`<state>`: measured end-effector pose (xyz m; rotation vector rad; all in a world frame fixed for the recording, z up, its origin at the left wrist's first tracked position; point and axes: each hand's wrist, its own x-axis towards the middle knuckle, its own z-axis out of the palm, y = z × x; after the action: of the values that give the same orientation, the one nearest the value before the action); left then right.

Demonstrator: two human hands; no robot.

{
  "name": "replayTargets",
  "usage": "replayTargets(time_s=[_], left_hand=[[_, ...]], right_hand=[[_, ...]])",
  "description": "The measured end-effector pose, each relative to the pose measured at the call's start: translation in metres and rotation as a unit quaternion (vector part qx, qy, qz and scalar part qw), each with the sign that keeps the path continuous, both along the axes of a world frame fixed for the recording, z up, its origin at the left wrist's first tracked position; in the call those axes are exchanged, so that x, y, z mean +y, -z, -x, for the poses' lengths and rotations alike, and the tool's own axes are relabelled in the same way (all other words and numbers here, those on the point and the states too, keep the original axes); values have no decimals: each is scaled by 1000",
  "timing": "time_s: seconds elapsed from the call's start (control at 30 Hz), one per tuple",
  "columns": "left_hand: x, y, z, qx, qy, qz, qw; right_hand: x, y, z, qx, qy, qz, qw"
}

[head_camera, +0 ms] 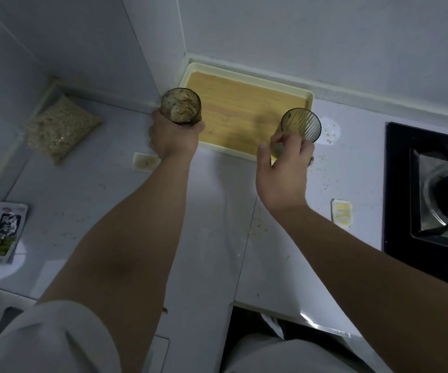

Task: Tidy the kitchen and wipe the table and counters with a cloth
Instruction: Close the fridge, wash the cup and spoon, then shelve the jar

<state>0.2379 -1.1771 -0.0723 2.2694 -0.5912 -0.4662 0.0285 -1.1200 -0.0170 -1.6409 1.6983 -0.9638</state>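
My left hand (173, 140) grips a dark ribbed glass (181, 105) with food residue inside, held above the left end of a cream tray with a wood-look floor (240, 114). My right hand (284, 168) grips a second dark ribbed glass (300, 125) near the tray's front right corner. The tray sits in the counter's back corner against the wall. Crumbs are scattered over the pale counter (217, 211).
A bag of grains (61, 127) lies in the far left corner. A printed snack pouch (5, 232) lies at the left edge. Small sauce packets lie at centre-left (143, 162) and right (341, 212). A black gas hob (432, 189) stands at the right.
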Motion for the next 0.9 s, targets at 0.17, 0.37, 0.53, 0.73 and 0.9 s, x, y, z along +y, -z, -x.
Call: replayTargets(time_s=[0.17,0.37,0.53,0.73,0.9], left_hand=[[15,4,-1,24,-8,22,999],[114,-26,49,31,-58,98,993],[248,-68,105,46,-130,113,984],[389,-90,134,27,-312,125,942],[498,-109,164,-10,-428,149,891]], right_hand=[[7,-12,-3,-12,-47,-1,999],[38,-24,-9,-13,-149,-13,989],[94,-30,-14,45,-339,-59,938],[192,-57,-22,46,-514,-77,853],[299,-73,-36,40,-633,-105,766]])
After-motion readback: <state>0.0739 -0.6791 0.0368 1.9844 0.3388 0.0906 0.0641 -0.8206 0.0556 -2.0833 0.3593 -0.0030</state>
